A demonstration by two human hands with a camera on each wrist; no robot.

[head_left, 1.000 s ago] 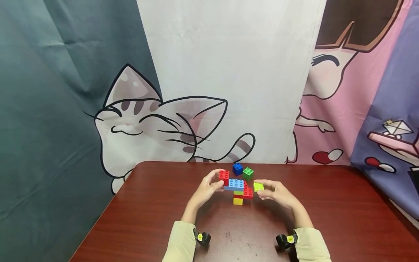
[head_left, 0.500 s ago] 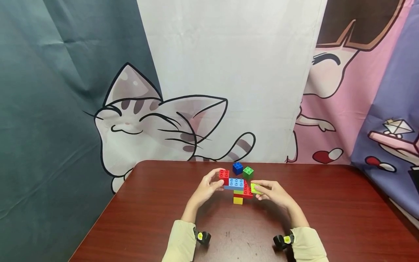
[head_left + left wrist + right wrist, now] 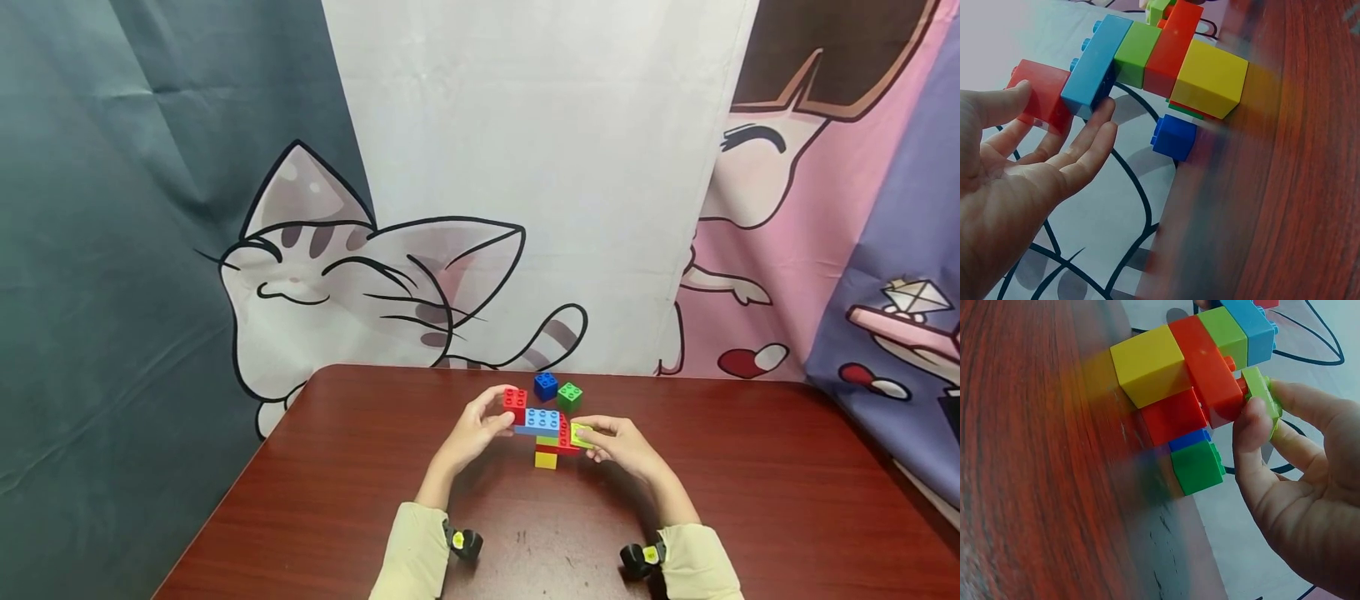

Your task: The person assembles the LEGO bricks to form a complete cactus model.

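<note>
A toy-brick build stands on the table, with a yellow brick [image 3: 546, 461] at its base. Above that come a long red brick [image 3: 1207, 369], a lime brick [image 3: 1138, 55] and a light-blue brick [image 3: 542, 421]. On the light-blue brick's left end sits a small red brick [image 3: 514, 402], which my left hand [image 3: 474, 427] holds between thumb and fingers. My right hand [image 3: 626, 446] pinches a thin lime brick [image 3: 1254, 390] over the studs at the long red brick's right end. A red stud shows between the two, so a small gap remains there.
Behind the build lie a loose dark-blue brick [image 3: 546, 386] and a loose green brick [image 3: 570, 397]. Another red brick [image 3: 1175, 419] shows low beside the yellow one. The brown table [image 3: 337, 500] ends at a printed cartoon curtain [image 3: 540, 167].
My right hand has moved left with the thin lime brick, from beside the build to over the long red brick's right end. My left hand has stayed on the small red brick.
</note>
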